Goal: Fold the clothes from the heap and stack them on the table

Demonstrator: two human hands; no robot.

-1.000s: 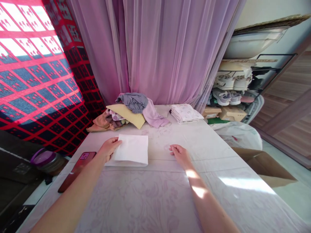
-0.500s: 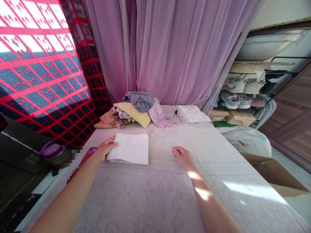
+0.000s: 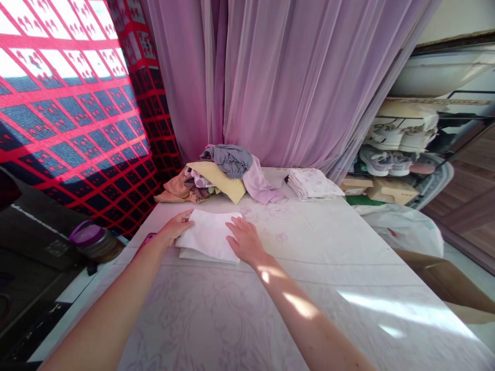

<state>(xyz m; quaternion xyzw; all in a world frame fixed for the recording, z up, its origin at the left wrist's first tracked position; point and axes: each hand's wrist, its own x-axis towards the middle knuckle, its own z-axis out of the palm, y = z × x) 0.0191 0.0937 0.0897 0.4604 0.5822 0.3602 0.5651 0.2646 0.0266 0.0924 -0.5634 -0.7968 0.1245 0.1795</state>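
Observation:
A folded white cloth [image 3: 211,234] lies on the pale floral tablecloth [image 3: 216,314], its layers showing along the near edge. Its left edge is gripped by my left hand [image 3: 177,228], thumb on top and the other fingers partly hidden at the side. My right hand [image 3: 246,241] rests on the cloth's right edge with fingers stretched out and spread, holding nothing.
Behind the cloth is a heap of crumpled clothes [image 3: 228,172]. A neat stack of folded patterned cloth [image 3: 313,184] lies at the back right. A phone [image 3: 150,237] is partly behind my left forearm. Left of the table stands a purple-lidded jar [image 3: 95,241]; right, a cardboard box [image 3: 441,273].
My right hand has moved left from the bare tablecloth onto the cloth's right side, and its fingers have opened out. My left hand stays at the left edge. The view has shifted slightly.

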